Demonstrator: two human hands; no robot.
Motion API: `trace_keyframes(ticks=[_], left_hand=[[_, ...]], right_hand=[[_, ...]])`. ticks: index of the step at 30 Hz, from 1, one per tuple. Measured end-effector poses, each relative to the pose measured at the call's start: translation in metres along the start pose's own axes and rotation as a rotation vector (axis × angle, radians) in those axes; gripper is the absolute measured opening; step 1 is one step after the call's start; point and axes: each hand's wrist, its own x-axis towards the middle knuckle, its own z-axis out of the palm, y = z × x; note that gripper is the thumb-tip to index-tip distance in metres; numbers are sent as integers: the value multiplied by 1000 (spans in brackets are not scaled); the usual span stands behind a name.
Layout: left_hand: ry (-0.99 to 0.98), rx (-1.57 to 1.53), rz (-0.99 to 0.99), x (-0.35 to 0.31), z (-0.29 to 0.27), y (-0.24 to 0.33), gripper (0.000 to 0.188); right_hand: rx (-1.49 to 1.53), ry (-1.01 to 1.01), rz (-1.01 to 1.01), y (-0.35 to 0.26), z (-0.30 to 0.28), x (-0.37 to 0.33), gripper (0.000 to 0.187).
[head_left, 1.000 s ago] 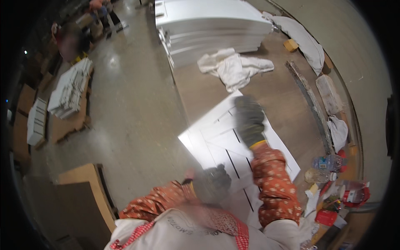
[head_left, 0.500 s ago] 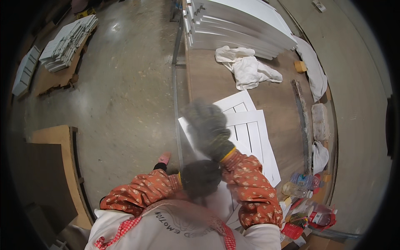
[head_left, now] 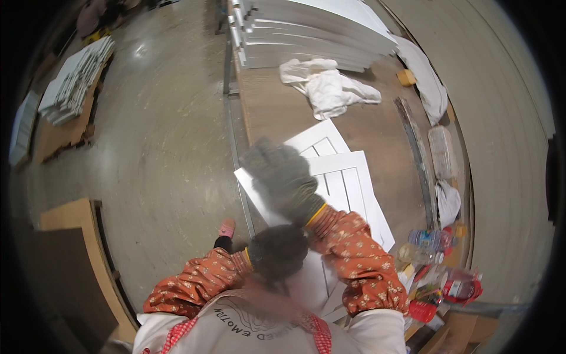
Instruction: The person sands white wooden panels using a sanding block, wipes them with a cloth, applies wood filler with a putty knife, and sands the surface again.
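Observation:
Two white panels with grooved frame lines overlap on the brown work table: an upper white panel (head_left: 348,183) lies askew over a lower white panel (head_left: 321,137). Over the upper panel's left part is my right hand (head_left: 280,177), in a dark grey knit glove with a yellow cuff edge. Motion smears its fingers, and whatever may be under the palm is hidden. Close to my chest, my left hand (head_left: 276,252) in a matching dark glove sits beside the panel's near end. Its fingers are hidden and blurred. Both forearms wear orange flowered sleeve covers.
White panels (head_left: 312,41) are stacked at the table's far end, before them a crumpled white cloth (head_left: 330,88). A worn strip (head_left: 415,159) runs along the right. Plastic bottles (head_left: 433,239) crowd the near right. More panels (head_left: 76,79) lie on cardboard at the far left.
The whole view has shifted, so table and stacks sit farther left. My right hand has stayed over the panel's left part, slightly less blurred. My left hand remains near my chest.

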Motion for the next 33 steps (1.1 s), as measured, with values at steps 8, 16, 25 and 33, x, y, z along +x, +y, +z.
trace_keyframes(ticks=[8,16,25,33], left_hand=[[243,-777,-360,-10,47,2,33],[147,26,-37,25,-2,7,29],[170,11,-27,30,-4,11,34],[96,208,-41,11,-20,59,23]], right_hand=[[-311,-141,973,140,-48,-125,38],[-259,-164,963,146,-41,-109,30],[-231,36,1024,1,-92,-293,31],[-329,81,1241,-137,-96,-350,41]])
